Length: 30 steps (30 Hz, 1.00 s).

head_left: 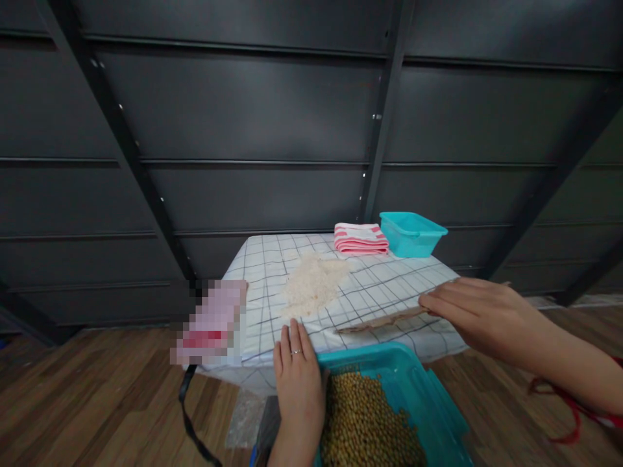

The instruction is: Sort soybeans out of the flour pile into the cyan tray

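Note:
My right hand [467, 308] grips one end of a thin brown piece of cardboard [379, 322], tilted just over the tablecloth; whether its lower edge touches the cloth I cannot tell. Fingers stretched out, my left hand [296, 363] lies at the table's front edge, its fingertips just short of a pile of pale, rice-like grains [314, 285]. Right beside that hand, below the table edge, a teal plastic bin [389, 357] holds a heap of small round greenish-brown beans [367, 421]. The grains spread over a white checked tablecloth [263, 279].
A folded pink-and-white towel [360, 240] lies at the back of the table beside a smaller turquoise tub [413, 233]. A blurred-out pink object [214, 321] with a black strap [185, 395] sits at the left edge. Dark metal panels [257, 104] rise behind the table.

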Motion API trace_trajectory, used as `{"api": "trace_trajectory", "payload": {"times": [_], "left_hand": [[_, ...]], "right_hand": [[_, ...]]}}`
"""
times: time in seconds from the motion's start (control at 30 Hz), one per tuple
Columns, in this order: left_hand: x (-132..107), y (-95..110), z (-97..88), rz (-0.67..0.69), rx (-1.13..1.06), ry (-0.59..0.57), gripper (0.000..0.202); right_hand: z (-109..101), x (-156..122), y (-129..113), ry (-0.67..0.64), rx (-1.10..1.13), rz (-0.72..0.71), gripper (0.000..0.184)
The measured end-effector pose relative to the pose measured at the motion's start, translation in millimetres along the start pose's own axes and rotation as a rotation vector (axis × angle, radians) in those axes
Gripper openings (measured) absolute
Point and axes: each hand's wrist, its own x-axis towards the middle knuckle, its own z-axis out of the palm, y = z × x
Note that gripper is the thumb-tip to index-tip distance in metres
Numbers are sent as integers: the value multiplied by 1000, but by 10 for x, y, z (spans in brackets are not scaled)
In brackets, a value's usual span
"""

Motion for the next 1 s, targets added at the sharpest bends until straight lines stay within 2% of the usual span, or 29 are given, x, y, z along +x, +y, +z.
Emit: {"api": "trace_trajectory", "payload": {"times": [0.1,0.27,0.4,0.53,0.7,0.83,1.0], "left_hand": [[-4,2,8,3,-16,3,61],[-8,-8,14,1,3,18,61],[0,-12,0,16,28,25,56],[16,2,-22,-6,28,12,54],[7,-1,-9,-2,19,22,57],[-10,-16,13,16,19,28,58],[-7,-14,13,11,17,34,57]], "right_hand": [[50,5,-29,-26,-39,-17,34],[213,136,-11,37,-113,-47,29],[152,91,37,83,-116,-2,34],[55,-20,5,39,-46,-25,34],[220,91,-56,23,-108,-48,25],[373,223,3,33,-130,-31,25],[308,218,88,75,-151,-9,28]]}}
